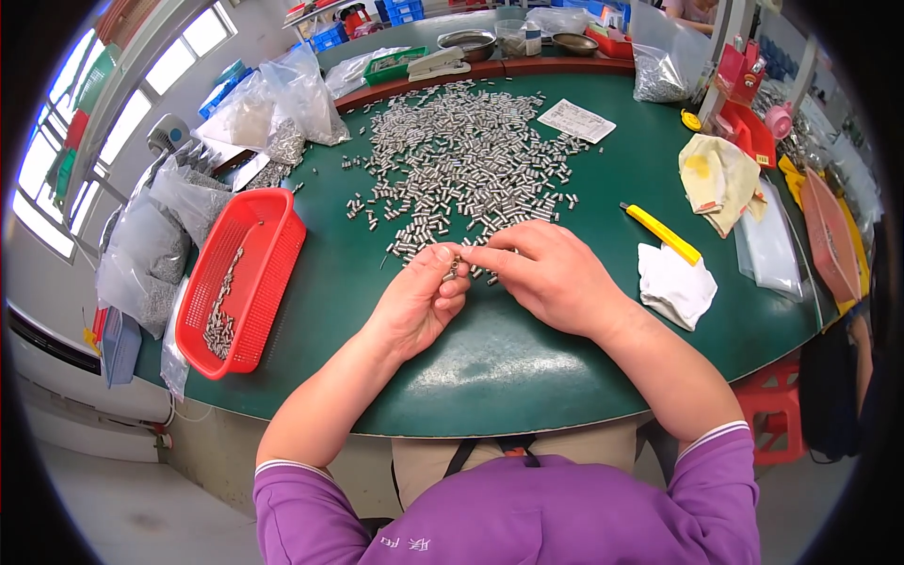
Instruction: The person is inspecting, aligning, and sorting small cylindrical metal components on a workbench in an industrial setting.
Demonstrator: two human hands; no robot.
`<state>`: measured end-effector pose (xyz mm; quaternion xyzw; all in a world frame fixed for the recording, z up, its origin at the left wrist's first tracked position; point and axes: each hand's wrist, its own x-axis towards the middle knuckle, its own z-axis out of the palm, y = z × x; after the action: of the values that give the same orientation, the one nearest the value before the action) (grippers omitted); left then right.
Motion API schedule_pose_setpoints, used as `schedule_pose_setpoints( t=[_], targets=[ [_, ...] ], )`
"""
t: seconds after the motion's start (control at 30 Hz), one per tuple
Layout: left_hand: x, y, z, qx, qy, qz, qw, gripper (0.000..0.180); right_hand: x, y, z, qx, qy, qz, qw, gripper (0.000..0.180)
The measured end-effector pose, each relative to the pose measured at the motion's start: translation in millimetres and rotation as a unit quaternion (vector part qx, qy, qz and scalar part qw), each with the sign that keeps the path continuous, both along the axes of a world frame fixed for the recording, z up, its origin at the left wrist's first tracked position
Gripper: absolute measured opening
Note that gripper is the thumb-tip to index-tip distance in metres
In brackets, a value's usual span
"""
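Head view: we work at a green table [490, 358].
Left hand [419, 301]: fingers curled, pinching a small metal piece [455, 267].
Right hand [551, 273]: fingertips pressed together on that piece.
Far: loose metal sleeves [461, 160].
Left: red basket [240, 278].
Right: yellow knife [662, 233].

Left hand [421, 299], right hand [544, 275] pinching small metal piece [454, 269].

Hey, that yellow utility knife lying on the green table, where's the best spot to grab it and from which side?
Probably best to take the yellow utility knife around the middle of its long handle, coming from above, thumb and fingers pinching its two long sides. It lies flat and slanted on the green table, so only its sides offer a grip. The right hand is closest.
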<state>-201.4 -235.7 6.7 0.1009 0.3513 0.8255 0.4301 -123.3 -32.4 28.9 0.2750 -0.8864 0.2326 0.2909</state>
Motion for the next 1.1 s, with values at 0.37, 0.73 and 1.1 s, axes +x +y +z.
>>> schedule_pose_setpoints(
  t=[0.37, 0.73, 1.1],
  targets=[
    [2, 2, 1, -0.029, 0.024, 0.026, 0.999, 0.015, 0, -4, 3, 0.011, 0.000, 0.021, 1.000, 0.044],
    [-61, -39, 27, -0.032, 0.267, 0.373, 0.888, 0.012, -2, 7, 1, -0.017, 0.033, -0.023, 0.999, 0.032],
    [-73, -167, 59, -0.621, 0.556, 0.465, 0.299, 0.032, -10, 28, -12, -0.066, 0.034, -0.117, 0.990, 0.025]
  ],
)
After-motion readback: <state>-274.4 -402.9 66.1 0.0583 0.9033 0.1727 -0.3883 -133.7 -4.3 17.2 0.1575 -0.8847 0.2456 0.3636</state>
